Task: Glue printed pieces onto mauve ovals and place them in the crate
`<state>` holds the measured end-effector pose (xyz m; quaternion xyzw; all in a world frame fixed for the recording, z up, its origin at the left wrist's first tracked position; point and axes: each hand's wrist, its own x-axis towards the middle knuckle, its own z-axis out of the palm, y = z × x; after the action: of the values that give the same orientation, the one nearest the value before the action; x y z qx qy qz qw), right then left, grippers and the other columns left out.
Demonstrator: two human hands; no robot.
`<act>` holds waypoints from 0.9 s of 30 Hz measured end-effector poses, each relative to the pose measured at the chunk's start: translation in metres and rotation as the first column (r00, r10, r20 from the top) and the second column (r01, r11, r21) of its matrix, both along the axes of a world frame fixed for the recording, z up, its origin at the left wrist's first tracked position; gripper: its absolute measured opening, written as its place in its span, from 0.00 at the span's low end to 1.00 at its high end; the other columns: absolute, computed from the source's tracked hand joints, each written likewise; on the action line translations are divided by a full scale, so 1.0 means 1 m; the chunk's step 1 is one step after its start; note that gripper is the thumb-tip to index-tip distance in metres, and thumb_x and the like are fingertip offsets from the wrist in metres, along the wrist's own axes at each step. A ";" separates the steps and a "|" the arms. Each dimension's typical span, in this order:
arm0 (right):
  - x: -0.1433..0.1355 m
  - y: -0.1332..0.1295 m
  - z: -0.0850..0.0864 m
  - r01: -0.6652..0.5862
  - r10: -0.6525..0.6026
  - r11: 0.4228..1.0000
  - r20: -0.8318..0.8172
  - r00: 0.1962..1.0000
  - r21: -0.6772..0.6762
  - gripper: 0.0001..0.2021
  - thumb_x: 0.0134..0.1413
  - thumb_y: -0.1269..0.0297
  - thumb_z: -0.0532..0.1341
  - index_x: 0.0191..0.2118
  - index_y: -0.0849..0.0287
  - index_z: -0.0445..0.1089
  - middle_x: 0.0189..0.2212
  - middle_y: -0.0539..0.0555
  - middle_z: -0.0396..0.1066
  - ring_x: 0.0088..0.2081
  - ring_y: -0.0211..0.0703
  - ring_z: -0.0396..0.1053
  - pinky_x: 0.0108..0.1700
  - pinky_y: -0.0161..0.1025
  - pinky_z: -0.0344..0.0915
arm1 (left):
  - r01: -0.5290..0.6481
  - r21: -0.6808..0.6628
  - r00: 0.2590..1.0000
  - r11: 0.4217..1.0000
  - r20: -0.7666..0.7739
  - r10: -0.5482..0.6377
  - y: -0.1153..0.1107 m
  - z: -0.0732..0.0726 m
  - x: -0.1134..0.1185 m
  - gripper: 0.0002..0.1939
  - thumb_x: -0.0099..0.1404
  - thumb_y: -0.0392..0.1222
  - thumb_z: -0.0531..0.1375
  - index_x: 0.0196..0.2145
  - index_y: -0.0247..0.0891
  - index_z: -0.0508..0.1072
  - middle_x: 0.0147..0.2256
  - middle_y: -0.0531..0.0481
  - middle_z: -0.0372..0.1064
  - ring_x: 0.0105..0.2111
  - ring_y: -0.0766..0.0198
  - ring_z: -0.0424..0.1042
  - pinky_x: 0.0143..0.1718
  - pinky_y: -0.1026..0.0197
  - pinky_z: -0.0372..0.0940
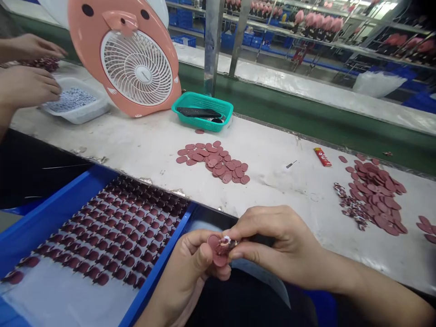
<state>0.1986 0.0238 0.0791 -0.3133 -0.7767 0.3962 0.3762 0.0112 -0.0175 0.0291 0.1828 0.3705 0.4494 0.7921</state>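
Two hands, head view. Left hand (192,261), fingers curled close, pinches a maroon oval disc (220,260) near the bench edge. Right hand (286,243), thumb and forefinger nearly together, grips a small knobbly piece (225,243) against it. Disc: likely light, stiffish; take by the rim. Piece: perhaps fragile. Matte flat ovals (213,162) heap on scuffed white bench (272,141); smooth blue plastic crate (64,204) alongside.

the lettering on the red packet (322,157) and fan hub (143,75) cannot be read.
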 end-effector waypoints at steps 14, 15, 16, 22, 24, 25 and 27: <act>0.002 0.008 0.002 -0.097 0.091 0.993 0.079 0.993 0.066 0.06 0.60 0.71 0.68 0.43 0.60 0.76 0.31 0.52 0.79 0.32 0.34 0.76 0.38 0.27 0.71 | 0.008 -0.022 0.999 1.000 0.039 -0.007 0.004 -0.002 0.001 0.19 0.51 0.57 0.74 0.24 0.36 0.80 0.23 0.53 0.71 0.21 0.71 0.69 0.25 0.69 0.68; 0.002 0.008 0.003 -0.109 0.102 0.991 0.093 0.990 0.074 0.06 0.60 0.71 0.68 0.43 0.60 0.76 0.32 0.52 0.79 0.32 0.34 0.76 0.38 0.28 0.71 | 0.008 -0.017 0.999 1.000 0.037 -0.008 0.004 -0.002 0.001 0.19 0.51 0.57 0.74 0.24 0.36 0.81 0.23 0.53 0.71 0.21 0.71 0.69 0.25 0.68 0.68; 0.002 0.008 0.004 -0.120 0.111 0.989 0.110 0.988 0.083 0.06 0.60 0.71 0.67 0.43 0.60 0.76 0.32 0.52 0.79 0.33 0.35 0.76 0.38 0.28 0.71 | 0.011 -0.020 0.999 1.000 0.031 -0.010 0.004 -0.002 0.001 0.19 0.51 0.57 0.73 0.25 0.36 0.81 0.23 0.53 0.71 0.21 0.71 0.69 0.25 0.68 0.68; 0.000 0.008 0.008 -0.164 0.147 0.981 0.158 0.976 0.103 0.05 0.63 0.70 0.64 0.45 0.59 0.74 0.32 0.53 0.78 0.33 0.37 0.76 0.38 0.31 0.72 | 0.017 -0.022 1.000 1.000 0.006 -0.017 0.001 -0.001 -0.002 0.19 0.50 0.56 0.74 0.26 0.36 0.82 0.23 0.52 0.72 0.22 0.70 0.69 0.26 0.68 0.67; 0.000 0.007 0.009 -0.181 0.166 0.979 0.145 0.975 0.095 0.07 0.64 0.70 0.64 0.47 0.58 0.73 0.34 0.54 0.79 0.34 0.37 0.76 0.39 0.31 0.73 | 0.006 -0.007 1.000 1.000 0.009 -0.006 0.000 0.000 -0.002 0.17 0.51 0.55 0.74 0.27 0.37 0.83 0.23 0.51 0.73 0.23 0.69 0.69 0.26 0.68 0.66; -0.001 0.007 0.009 -0.186 0.173 0.978 0.140 0.975 0.090 0.08 0.64 0.71 0.64 0.47 0.57 0.73 0.34 0.53 0.79 0.34 0.37 0.76 0.40 0.31 0.73 | 0.001 -0.003 1.000 1.000 0.009 -0.001 0.000 0.000 -0.002 0.16 0.51 0.54 0.75 0.27 0.37 0.83 0.23 0.51 0.74 0.23 0.69 0.69 0.26 0.68 0.66; -0.001 0.007 0.009 -0.190 0.178 0.979 0.134 0.975 0.079 0.08 0.64 0.71 0.63 0.48 0.56 0.73 0.34 0.53 0.79 0.34 0.37 0.76 0.39 0.31 0.73 | -0.011 -0.001 1.000 1.000 0.013 0.011 0.000 0.001 -0.002 0.16 0.50 0.53 0.75 0.28 0.38 0.83 0.23 0.50 0.75 0.22 0.69 0.68 0.26 0.68 0.66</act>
<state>0.1974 0.0305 0.0878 -0.2469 -0.8419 0.3729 0.3019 0.0091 -0.0175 0.0299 0.1774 0.3666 0.4549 0.7920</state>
